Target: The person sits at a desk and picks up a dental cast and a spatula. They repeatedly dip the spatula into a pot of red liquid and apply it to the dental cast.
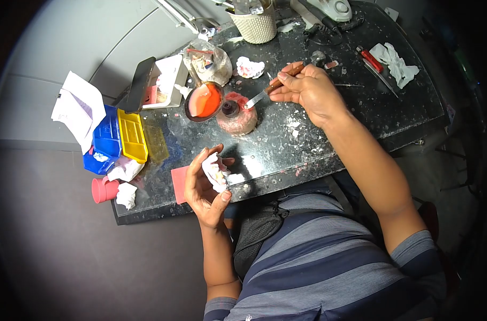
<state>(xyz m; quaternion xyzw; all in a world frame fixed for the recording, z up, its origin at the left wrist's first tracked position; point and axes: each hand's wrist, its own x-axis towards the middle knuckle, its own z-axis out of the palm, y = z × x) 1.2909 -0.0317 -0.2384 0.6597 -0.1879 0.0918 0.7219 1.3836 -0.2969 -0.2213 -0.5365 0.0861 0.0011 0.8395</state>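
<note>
My left hand holds a white plaster-like piece between thumb and fingers, above the table's front edge. In my right hand is a brown-handled spatula, its metal blade pointing left and down. The blade's tip is over the right side of a round, pink-stained burner with a dark neck. Left of the burner's neck is a round pan with glossy orange-red and pink contents. A flat pink sheet lies partly behind my left hand.
The dark table bears white debris. At the left are blue and yellow trays, a pink cup and a white box. Behind stands a woven basket; at the right lie a red-handled tool and crumpled tissue.
</note>
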